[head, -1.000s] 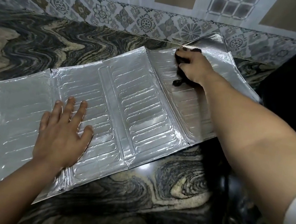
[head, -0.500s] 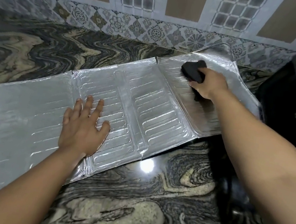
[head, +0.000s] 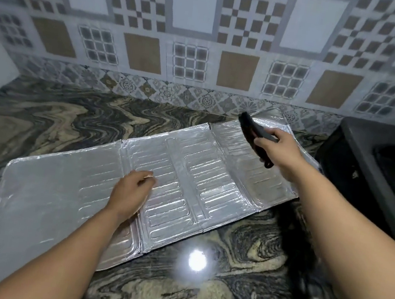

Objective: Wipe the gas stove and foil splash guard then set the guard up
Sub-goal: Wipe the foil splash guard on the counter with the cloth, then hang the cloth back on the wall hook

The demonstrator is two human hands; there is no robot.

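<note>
Foil splash guard [head: 186, 185] lay unfolded flat on the marbled counter [head: 57, 118], just left of the gas stove [head: 378, 158]. Right hand [head: 280, 150] had its fingers curled round a dark cloth [head: 251, 131], apparently lifted clear of the far panel. Left hand [head: 130, 193] rested on a middle panel, fingers loosely bent and gripping nothing. Wiping of the guard seemed near its end; standing the guard up remained. Whether the stove was clean could not be judged. No readable writing showed anywhere.
</note>
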